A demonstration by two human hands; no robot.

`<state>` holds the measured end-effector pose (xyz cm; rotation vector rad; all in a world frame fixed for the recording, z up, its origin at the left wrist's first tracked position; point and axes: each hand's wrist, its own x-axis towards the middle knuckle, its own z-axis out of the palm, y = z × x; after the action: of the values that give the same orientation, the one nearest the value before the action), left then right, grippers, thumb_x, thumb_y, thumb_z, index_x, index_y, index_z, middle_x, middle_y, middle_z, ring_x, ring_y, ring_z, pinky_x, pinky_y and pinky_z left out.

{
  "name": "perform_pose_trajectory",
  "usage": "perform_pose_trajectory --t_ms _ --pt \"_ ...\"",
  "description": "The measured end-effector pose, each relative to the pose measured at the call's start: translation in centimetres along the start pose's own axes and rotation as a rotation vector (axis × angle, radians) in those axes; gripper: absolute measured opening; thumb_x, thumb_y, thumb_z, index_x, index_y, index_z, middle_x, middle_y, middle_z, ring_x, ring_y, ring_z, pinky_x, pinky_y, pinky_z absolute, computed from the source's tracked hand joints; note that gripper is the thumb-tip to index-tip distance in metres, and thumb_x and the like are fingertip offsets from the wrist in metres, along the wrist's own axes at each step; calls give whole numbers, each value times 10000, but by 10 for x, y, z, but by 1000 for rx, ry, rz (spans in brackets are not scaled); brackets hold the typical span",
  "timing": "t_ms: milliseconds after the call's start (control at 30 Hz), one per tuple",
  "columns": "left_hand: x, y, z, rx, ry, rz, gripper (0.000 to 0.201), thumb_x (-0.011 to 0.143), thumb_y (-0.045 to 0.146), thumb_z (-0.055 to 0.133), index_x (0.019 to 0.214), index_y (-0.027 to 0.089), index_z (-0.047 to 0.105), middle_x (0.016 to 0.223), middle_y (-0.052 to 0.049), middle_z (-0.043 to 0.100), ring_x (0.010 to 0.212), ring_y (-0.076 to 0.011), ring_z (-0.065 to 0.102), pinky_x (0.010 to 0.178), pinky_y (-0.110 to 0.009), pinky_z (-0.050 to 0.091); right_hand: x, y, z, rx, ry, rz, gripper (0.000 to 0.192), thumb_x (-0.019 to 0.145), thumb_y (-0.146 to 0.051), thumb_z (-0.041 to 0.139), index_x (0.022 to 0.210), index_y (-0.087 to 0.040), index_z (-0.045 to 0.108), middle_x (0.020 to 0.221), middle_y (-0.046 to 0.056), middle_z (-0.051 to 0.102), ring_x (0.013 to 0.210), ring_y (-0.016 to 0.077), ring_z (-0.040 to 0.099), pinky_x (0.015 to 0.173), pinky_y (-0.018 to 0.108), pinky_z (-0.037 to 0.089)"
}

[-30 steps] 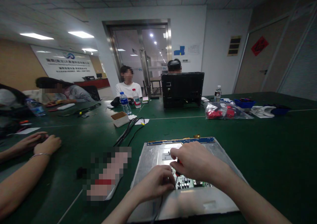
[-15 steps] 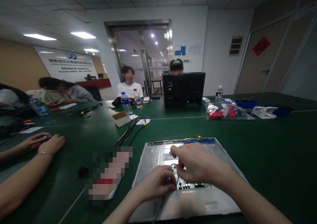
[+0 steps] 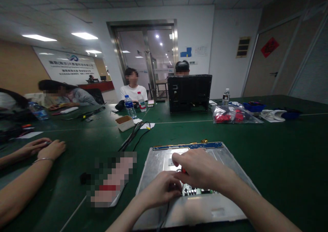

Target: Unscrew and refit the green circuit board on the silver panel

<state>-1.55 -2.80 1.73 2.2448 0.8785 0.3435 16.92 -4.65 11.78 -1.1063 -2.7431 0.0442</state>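
A flat metal display panel [image 3: 153, 163] lies in front of me, with a blue circuit strip [image 3: 184, 146] along its far edge. Near its middle a green circuit board [image 3: 196, 191] shows in part. My right hand [image 3: 202, 167] is closed from above around a red-handled screwdriver [image 3: 183, 170], which it mostly covers. Just left of it, at the board's edge, my left hand [image 3: 166, 187] has its fingers pinched together on a black cable [image 3: 167, 211] that runs toward me over the panel. Both hands nearly touch, and the fingertips are partly hidden.
Left of the panel lies a blurred pinkish object [image 3: 115, 180]. Another person's hands [image 3: 50, 150] rest farther left. Beyond are black cables [image 3: 130, 136], an open small box [image 3: 124, 123], bottles [image 3: 130, 107], a black monitor casing [image 3: 189, 93] and a plastic bag with red items [image 3: 234, 115].
My right hand has shifted slightly left and turned around the red handle, closer to my left hand. My left hand keeps its place on the panel.
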Motion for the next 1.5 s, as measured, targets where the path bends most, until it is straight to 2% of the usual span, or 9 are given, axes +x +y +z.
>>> perform_pose_trajectory --t_ms 200,333,500,700,800,933,1133,1367,1500 --pt "0 4 -2 59 -2 12 154 747 79 592 820 174 688 922 -26 654 815 -178 592 717 -244 449 -6 8 -4 235 -65 -67 359 794 -220 571 1142 -171 500 963 89 677 833 213 614 605 270 368" --pt "0 5 -3 83 0 7 133 742 81 600 795 174 679 903 -20 646 794 -169 583 704 -239 439 -8 12 -6 297 -94 -82 416 758 -175 597 1159 -186 488 1008 78 662 858 204 606 620 261 382" --pt "-1 3 -1 68 23 19 126 740 90 607 815 166 673 889 -21 638 785 -167 592 681 -230 435 -6 4 0 141 15 40 358 795 -370 613 1082 -171 537 926 90 675 805 235 623 565 277 353" --pt "0 6 -2 66 21 6 139 727 76 599 789 168 683 880 -21 660 804 -170 586 703 -231 441 -2 -1 6 -54 48 137 234 837 -375 580 985 -195 587 769 60 696 701 235 654 509 267 325" --pt "1 7 -1 85 9 6 145 714 56 592 757 163 680 799 -13 659 764 -162 583 662 -218 426 -1 -1 4 -105 49 162 256 875 -423 520 940 -195 616 750 67 698 691 233 658 527 275 352" --pt "2 4 0 112 27 26 126 707 61 595 738 158 670 756 -6 641 721 -155 572 630 -215 412 -1 -1 3 -114 36 151 217 877 -384 514 945 -201 609 767 58 701 685 221 654 518 272 330" --pt "1 2 3 68 30 53 141 696 39 574 739 148 652 823 -9 647 735 -152 575 628 -210 416 -3 -2 0 -23 47 32 215 834 -290 549 1012 -170 547 849 64 701 710 205 636 501 275 258" --pt "1 4 0 43 27 67 117 705 56 604 733 159 654 818 -1 648 763 -163 580 677 -223 427 -6 0 -2 159 42 -76 273 784 -211 551 1053 -165 533 951 69 681 771 176 603 559 263 304" --pt "1 3 0 43 31 68 107 718 73 608 747 163 658 829 0 649 747 -159 582 673 -222 426 -8 -1 -3 60 38 -20 170 780 -281 575 926 -203 612 805 30 690 684 173 598 515 271 242"
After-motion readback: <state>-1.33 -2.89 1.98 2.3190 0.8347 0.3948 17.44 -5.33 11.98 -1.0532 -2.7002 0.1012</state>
